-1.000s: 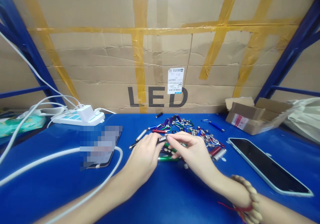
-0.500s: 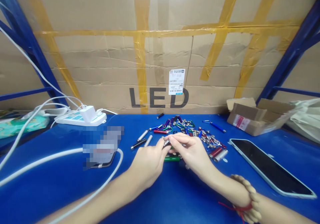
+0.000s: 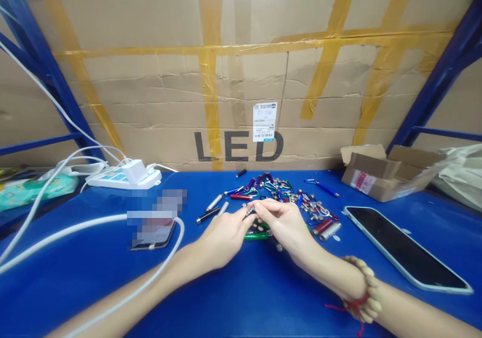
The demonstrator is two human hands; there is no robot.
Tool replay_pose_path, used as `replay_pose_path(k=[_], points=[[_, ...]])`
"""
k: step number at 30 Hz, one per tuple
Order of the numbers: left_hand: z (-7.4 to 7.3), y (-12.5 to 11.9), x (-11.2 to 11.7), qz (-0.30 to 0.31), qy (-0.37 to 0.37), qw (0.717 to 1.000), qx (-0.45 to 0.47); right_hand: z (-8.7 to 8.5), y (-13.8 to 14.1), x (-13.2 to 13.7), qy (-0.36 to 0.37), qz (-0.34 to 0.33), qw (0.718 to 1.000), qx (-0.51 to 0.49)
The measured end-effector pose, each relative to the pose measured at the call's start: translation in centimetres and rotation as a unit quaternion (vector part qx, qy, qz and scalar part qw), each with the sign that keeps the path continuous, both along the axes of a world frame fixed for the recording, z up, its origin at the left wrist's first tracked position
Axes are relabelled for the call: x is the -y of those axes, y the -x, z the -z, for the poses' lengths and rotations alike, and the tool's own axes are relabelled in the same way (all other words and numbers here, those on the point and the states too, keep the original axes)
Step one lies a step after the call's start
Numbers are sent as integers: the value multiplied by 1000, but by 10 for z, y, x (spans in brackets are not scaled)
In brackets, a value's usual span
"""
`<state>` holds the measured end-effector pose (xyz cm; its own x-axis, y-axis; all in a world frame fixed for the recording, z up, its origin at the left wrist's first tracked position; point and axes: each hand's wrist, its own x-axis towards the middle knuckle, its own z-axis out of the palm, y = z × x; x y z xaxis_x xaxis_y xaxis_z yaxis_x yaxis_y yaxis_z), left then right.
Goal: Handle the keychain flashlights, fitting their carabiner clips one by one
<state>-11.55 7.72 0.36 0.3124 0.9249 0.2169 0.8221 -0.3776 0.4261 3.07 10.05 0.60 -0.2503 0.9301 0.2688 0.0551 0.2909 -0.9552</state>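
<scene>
My left hand (image 3: 223, 237) and my right hand (image 3: 285, 223) meet at the middle of the blue table (image 3: 241, 298). Together their fingertips pinch a small silver keychain flashlight (image 3: 250, 211), each hand closed on one end. Just below the fingers lies a green flashlight (image 3: 256, 236). Behind them spreads a pile of small coloured flashlights and key rings (image 3: 286, 195). A beaded bracelet (image 3: 363, 290) circles my right wrist.
A phone (image 3: 404, 250) lies face up at the right, another blurred phone (image 3: 154, 225) at the left with a white cable (image 3: 75, 230). A power strip (image 3: 122, 178) sits back left, an open small carton (image 3: 380, 175) back right, a large taped LED box (image 3: 241, 77) behind.
Both hands stay pinched on the silver flashlight, turning it slightly. Two silver tubes left of my left hand, covered a second ago, now lie in plain view.
</scene>
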Motion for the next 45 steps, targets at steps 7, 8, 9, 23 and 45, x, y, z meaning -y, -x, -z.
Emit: replay_pose_path(k=[7,8,9,23,45], points=[[-1,0,-4,-26,-15,999,34,-6,-2,-15,17,-44,999,-7],[-3,0,-4,-44,-30,999,11,-8,-3,-18,22,-63,998,-11],[-4,-1,-3,-63,-39,997,-13,-10,-3,-19,25,-78,997,-12],[-1,18,-10,-57,-76,971,220,-39,27,-30,-319,27,934,162],[-7,26,3,-103,-3,986,133,-30,46,-39,-167,-116,961,189]])
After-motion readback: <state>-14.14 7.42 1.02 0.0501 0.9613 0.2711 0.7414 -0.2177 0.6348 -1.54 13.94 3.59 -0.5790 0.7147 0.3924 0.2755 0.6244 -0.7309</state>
